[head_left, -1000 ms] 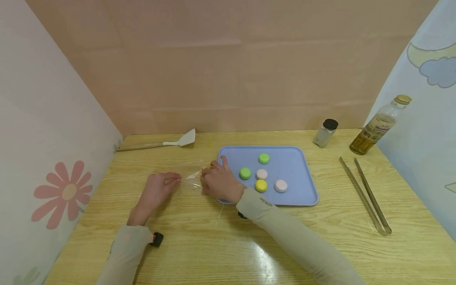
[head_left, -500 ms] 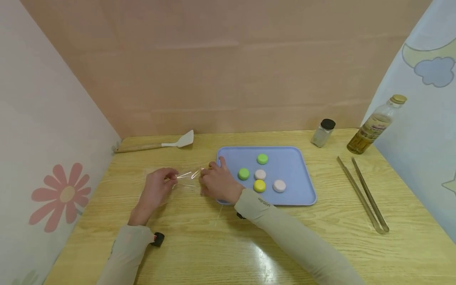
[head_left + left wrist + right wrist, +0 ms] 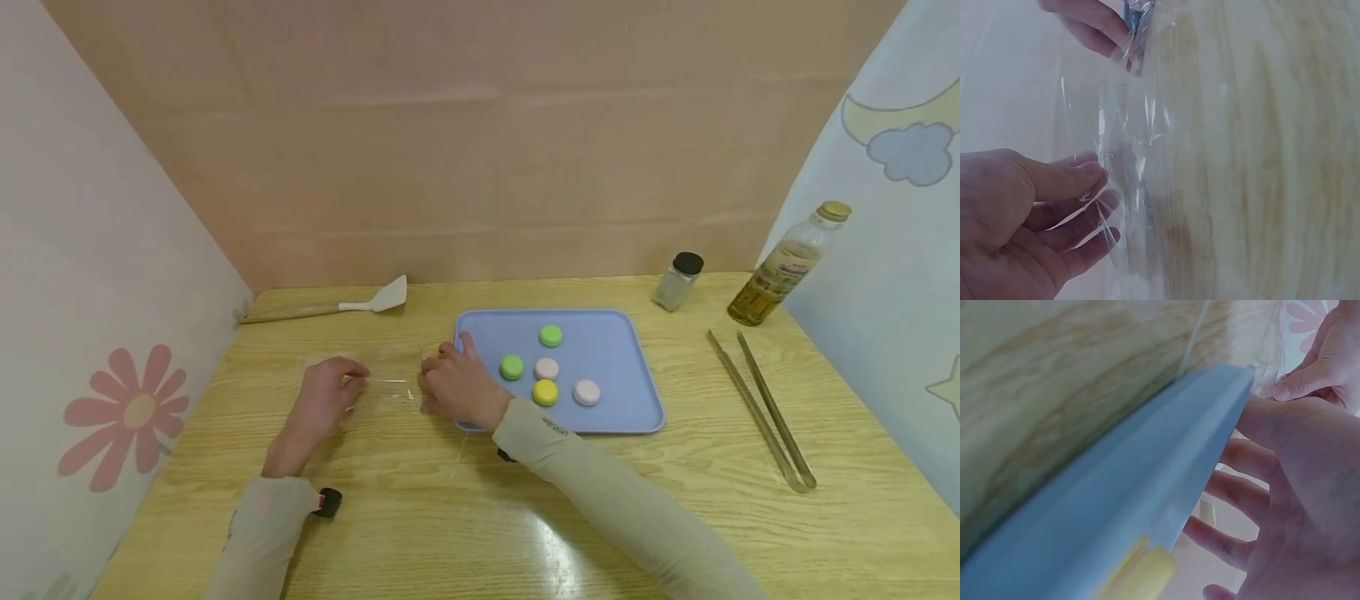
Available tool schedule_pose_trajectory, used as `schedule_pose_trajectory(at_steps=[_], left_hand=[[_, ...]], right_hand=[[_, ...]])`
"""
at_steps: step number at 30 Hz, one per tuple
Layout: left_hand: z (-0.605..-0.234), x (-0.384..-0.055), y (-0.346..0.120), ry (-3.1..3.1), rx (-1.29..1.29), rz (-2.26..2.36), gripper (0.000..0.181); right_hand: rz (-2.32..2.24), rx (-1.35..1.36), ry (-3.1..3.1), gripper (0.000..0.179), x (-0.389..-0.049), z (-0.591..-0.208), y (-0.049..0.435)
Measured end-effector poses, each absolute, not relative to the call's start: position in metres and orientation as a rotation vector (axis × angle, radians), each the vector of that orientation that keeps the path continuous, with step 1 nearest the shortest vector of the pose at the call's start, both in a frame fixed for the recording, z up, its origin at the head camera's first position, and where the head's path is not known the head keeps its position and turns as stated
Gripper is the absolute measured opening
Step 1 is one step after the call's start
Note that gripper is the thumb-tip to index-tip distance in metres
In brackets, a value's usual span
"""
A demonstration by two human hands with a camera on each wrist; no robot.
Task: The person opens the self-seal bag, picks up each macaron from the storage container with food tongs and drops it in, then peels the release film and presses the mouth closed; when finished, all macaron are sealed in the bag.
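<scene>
Pinching left hand (image 3: 318,396): thumb and forefinger clamped on thin clear plastic film (image 3: 393,385)
Right hand (image 3: 461,386): fingers bent at pale-blue rectangular tray's (image 3: 607,346) edge; grip, I can't tell
Film: between both hands

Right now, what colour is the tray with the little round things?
The tray is light purplish blue; the head view shows it best.

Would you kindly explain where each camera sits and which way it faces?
Head: worn on the head, facing forward and down over table, tray and plastic film; left hand, right hand and sleeves show.
Left wrist: worn on that wrist, facing its hand, film and table; right hand at the top.
Right wrist: worn on that wrist, facing its hand and the tray's edge; left hand at upper right.
The wrist views share both hands and film.
</scene>
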State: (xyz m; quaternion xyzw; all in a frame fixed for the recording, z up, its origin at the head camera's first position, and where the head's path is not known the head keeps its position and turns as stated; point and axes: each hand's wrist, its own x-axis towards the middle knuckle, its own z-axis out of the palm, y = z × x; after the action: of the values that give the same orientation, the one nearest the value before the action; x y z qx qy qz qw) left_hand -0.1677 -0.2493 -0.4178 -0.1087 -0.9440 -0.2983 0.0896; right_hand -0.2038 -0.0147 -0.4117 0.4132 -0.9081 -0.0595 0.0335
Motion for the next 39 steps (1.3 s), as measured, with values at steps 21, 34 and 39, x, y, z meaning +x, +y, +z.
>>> schedule_pose_trajectory(at_steps=[21, 34, 39], left_hand=[[-0.418, -0.167, -0.25, -2.771, -0.4, -0.889, 0.009], [-0.421, -0.168, -0.251, -2.754, -0.439, -0.869, 0.009], [-0.418, -0.166, -0.251, -2.765, -0.441, -0.884, 0.009]], right_hand=[[0.053, 1.23, -2.782, 0.017, -0.199, -0.414, -0.008], [0.205, 1.233, -2.631, 0.031, -0.177, -0.4, 0.043], [0.331, 1.185, -2.625, 0.037, -0.162, -0.398, 0.078]])
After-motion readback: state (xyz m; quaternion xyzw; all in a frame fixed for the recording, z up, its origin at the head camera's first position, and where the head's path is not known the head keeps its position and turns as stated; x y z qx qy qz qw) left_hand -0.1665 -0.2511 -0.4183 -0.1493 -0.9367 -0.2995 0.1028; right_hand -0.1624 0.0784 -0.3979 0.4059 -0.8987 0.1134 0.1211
